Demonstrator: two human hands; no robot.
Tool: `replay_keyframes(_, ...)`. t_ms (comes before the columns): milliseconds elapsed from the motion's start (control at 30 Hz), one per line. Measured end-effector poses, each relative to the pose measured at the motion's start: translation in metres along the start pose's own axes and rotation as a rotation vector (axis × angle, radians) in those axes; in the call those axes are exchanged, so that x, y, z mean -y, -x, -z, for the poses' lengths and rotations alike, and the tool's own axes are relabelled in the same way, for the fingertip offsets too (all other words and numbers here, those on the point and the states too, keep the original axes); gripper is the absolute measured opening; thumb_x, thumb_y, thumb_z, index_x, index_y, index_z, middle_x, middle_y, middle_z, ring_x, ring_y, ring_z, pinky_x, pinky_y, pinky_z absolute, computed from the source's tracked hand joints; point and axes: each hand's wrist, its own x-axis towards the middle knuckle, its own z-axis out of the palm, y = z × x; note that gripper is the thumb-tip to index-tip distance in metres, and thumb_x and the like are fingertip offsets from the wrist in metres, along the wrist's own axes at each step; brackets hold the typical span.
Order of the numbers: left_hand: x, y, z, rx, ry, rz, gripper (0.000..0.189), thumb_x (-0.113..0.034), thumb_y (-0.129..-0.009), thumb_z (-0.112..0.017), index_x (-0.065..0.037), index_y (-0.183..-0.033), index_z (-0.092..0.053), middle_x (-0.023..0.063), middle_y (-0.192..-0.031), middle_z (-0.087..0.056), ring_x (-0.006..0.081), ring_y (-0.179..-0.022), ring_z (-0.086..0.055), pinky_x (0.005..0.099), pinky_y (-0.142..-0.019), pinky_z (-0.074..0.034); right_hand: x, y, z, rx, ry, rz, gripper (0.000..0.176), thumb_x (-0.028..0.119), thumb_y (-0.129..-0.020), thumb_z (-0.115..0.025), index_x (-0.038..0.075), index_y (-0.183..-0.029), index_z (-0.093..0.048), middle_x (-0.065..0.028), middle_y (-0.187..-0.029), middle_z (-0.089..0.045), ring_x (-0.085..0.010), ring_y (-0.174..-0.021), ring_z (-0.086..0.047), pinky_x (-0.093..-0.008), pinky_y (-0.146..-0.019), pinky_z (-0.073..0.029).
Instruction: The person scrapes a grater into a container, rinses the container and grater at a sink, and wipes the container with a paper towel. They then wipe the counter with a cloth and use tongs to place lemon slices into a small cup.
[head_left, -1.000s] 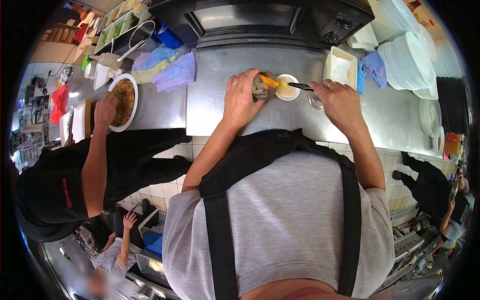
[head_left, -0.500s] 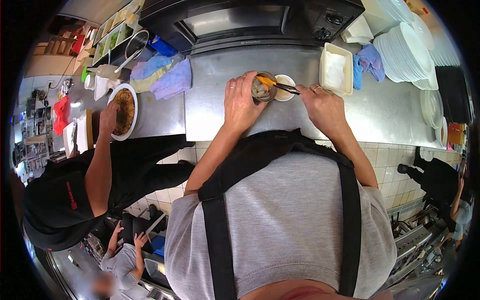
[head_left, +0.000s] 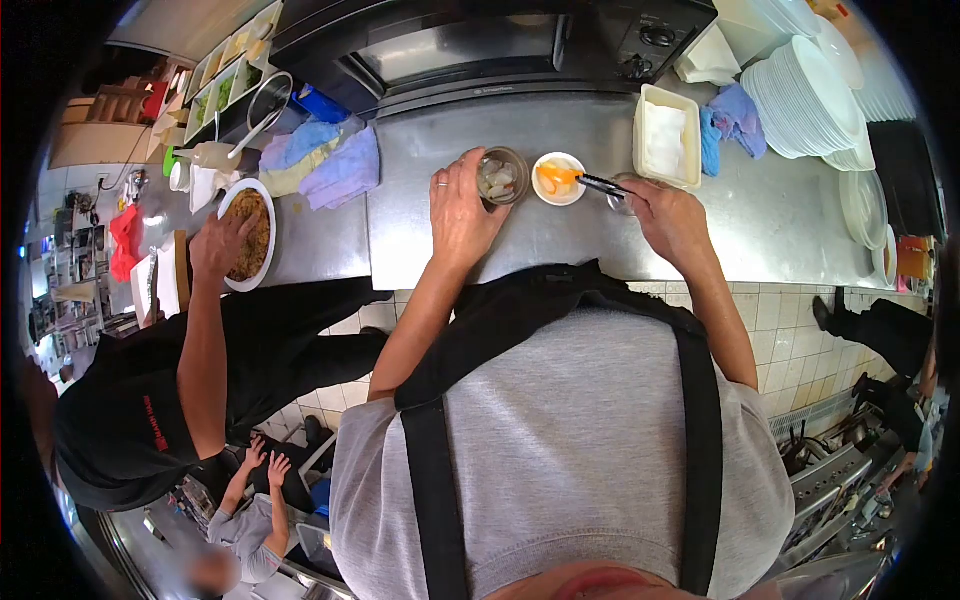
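Note:
My left hand (head_left: pixel 464 215) is closed round the side of a round, dark-rimmed container (head_left: pixel 502 178) with pale, translucent pieces inside. Just right of it on the steel counter stands a small white bowl (head_left: pixel 557 202), which holds bright orange strips (head_left: pixel 556 178). Slim dark tongs (head_left: pixel 602 186) are gripped in my right hand (head_left: pixel 668 217), their tips at the orange strips over the bowl's right side. A shiny round object, partly hidden, shows beneath the fingers of that hand.
A black microwave (head_left: pixel 470 60) stands behind the counter (head_left: pixel 420 140). To the right are a cream tub (head_left: pixel 641 150), blue cloths (head_left: pixel 738 120) and stacked white plates (head_left: pixel 800 100). At left, a co-worker's hand (head_left: pixel 222 245) reaches into an oval dish (head_left: pixel 264 270) beside folded cloths (head_left: pixel 340 170).
The orange strips have gone from over the container into the white bowl, carried by the tongs. My left hand and the container have shifted slightly left, and my right hand slightly right.

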Motion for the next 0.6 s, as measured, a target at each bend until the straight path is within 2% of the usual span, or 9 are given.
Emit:
replay_keyframes(200,-0.006,-0.008,0.005,-0.012,0.015,0.006,0.077,-0.008,-0.059,-0.081,-0.004,-0.125,-0.043,0.0177,-0.112,-0.056,0.0345,-0.107,-0.052,0.044,-0.097,-0.036,0.011,0.005,0.011,-0.088,0.016,0.011,0.025,0.021,-0.087,-0.057,0.013,-0.11,-0.064,-0.0122,-0.093,-0.067,-0.0313,-0.077,-0.065,-0.0414,-0.066,-0.052)
replay_keyframes(333,-0.01,-0.016,0.007,0.035,0.087,-0.068,0.079,-0.004,-0.06,-0.08,-0.005,-0.129,-0.041,0.0177,-0.123,-0.051,0.0374,-0.113,-0.049,0.043,-0.096,-0.041,0.013,0.006,0.001,-0.172,-0.028,0.137,0.027,0.019,-0.087,-0.059,0.012,-0.112,-0.063,-0.0109,-0.094,-0.065,-0.0304,-0.076,-0.064,-0.0397,-0.066,-0.052)
replay_keyframes(600,-0.027,-0.036,0.002,0.109,0.034,-0.285,0.074,0.003,-0.058,-0.076,-0.007,-0.125,-0.046,0.0128,-0.125,-0.048,0.0349,-0.117,-0.047,0.0421,-0.097,-0.042,0.017,0.007,-0.003,-0.118,-0.012,0.092,0.027,0.02,-0.087,-0.058,0.011,-0.111,-0.063,-0.0096,-0.099,-0.065,-0.0284,-0.081,-0.065,-0.0393,-0.069,-0.053)
